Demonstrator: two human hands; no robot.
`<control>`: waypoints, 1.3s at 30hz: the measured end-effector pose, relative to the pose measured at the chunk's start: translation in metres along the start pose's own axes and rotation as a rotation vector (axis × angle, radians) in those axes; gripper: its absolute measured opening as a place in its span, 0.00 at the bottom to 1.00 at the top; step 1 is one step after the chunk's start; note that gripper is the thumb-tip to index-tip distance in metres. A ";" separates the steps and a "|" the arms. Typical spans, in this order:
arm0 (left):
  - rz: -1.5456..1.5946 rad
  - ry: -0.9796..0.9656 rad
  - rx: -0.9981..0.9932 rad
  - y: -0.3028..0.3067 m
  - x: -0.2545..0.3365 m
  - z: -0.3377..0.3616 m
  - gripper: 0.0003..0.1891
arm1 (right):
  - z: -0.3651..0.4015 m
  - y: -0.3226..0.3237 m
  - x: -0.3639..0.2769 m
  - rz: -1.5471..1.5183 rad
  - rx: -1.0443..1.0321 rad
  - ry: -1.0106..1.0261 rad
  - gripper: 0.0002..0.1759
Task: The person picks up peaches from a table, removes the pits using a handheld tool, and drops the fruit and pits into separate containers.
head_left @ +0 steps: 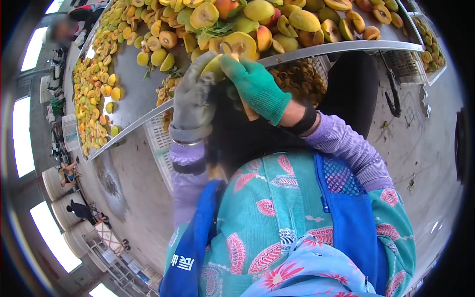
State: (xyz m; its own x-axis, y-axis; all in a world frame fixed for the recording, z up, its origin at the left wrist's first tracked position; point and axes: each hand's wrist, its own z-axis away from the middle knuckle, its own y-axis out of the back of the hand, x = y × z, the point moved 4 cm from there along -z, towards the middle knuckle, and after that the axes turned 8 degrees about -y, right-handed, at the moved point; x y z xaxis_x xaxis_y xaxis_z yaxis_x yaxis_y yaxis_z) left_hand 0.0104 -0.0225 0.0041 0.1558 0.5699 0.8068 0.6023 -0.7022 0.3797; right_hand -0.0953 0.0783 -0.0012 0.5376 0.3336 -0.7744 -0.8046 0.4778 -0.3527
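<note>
My left hand (194, 94), in a grey glove, is closed around a yellow-green peach piece (213, 68) at the table's near edge. In a green glove, my right hand (257, 89) grips a hand tool whose wooden handle (249, 110) pokes out below the palm. A curved metal loop (226, 47) shows above the right fingers and seems to belong to that tool. Both hands meet at the peach, and the fingers hide most of it. Just beyond them, cut peach halves (241, 45) and whole-looking peaches (304, 21) lie heaped.
The metal table (346, 48) has a raised rim in front of me. Under it stand white crates (161, 141) and a heap of dark peach pieces (299, 81). Another crate of peaches (429, 52) is at the right. People (81, 210) and large tubs (62, 198) appear far left.
</note>
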 end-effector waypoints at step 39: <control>0.554 0.332 0.479 -0.034 0.004 -0.001 0.20 | 0.017 0.006 0.017 0.856 0.111 0.633 0.25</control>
State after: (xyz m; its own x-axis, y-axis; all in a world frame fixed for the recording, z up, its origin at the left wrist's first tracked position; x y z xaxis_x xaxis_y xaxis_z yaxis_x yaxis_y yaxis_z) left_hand -0.0102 0.0034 -0.0055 0.3348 -0.0170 0.9421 0.7879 -0.5433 -0.2898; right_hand -0.0866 0.1007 -0.0074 -0.4489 0.1259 -0.8847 -0.8075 0.3668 0.4620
